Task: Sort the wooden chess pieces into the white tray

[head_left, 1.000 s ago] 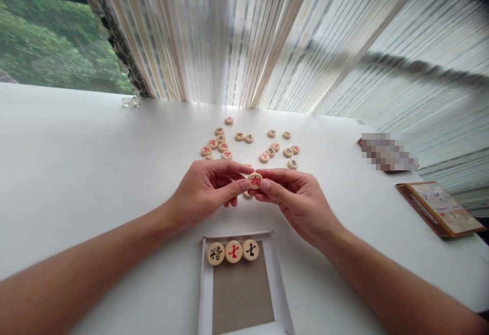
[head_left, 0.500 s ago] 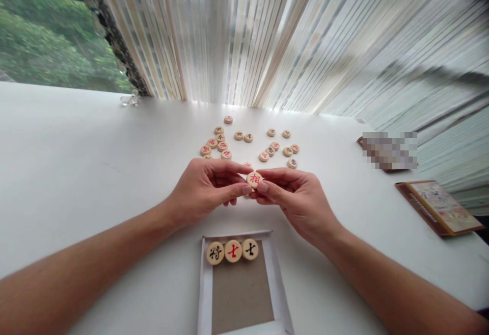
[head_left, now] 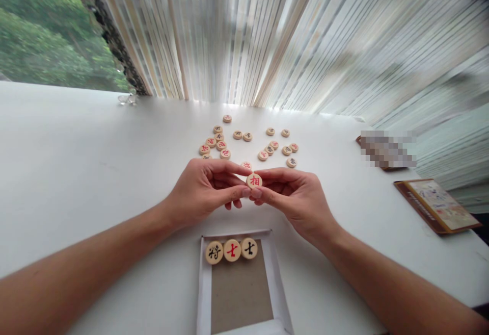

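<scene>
Between the fingertips of both hands is a round wooden xiangqi piece with a red character, its face toward me. My left hand pinches it from the left and my right hand from the right. Below them lies a shallow white box with a grey-brown bottom. Along its far side sit three xiangqi pieces in a row: a black-marked one at left, a red-marked one in the middle and another black-marked one at right.
Several loose xiangqi pieces are scattered on the white table beyond my hands; one lies partly behind my left hand. A brown-edged booklet or box and a blurred-out item lie at right. A string curtain hangs behind.
The held piece has been turned between my fingers, so its red character now stands upright instead of tilted. Both hands stay in nearly the same place.
</scene>
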A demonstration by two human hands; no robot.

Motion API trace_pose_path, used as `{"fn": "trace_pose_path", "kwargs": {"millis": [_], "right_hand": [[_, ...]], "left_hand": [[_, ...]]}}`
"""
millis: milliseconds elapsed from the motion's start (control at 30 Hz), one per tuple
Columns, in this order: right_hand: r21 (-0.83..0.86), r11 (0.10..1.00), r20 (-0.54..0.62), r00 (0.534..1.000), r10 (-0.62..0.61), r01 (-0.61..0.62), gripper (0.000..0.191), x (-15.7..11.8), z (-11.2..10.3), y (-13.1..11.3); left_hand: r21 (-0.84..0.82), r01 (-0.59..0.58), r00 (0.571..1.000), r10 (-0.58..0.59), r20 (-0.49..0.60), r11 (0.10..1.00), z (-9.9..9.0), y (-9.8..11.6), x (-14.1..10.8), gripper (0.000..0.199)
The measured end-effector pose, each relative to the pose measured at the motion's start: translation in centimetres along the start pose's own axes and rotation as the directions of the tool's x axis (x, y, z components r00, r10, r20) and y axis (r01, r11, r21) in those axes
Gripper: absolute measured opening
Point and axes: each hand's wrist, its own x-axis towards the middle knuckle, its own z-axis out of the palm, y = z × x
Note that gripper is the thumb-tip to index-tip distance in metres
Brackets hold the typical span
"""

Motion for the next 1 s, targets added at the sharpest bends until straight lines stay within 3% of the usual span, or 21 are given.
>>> {"fn": "trace_pose_path", "kwargs": {"millis": [333, 700, 1000], "right_hand": [[0.033, 0.999, -0.007, 1.000, 0.007, -0.007, 0.043, 0.05, 0.11, -0.06], [0.015, 0.998, 0.006, 0.998, 0.058, -0.058, 0.027, -0.06, 0.13, -0.20], [0.080, 0.995, 0.105, 0.993, 0.045, -0.053, 0.019, 0.25, -0.27, -0.24]], "left_hand": [[0.023, -0.033, 0.999, 0.032, 0.003, 0.999, 0.35, 0.20, -0.19, 0.028], [0.114, -0.175, 0.982, 0.165, 0.090, 0.978, 0.65, 0.26, -0.53, 0.021], [0.047, -0.096, 0.995, 0.097, -0.020, 0.994, 0.45, 0.22, -0.31, 0.022]]}}
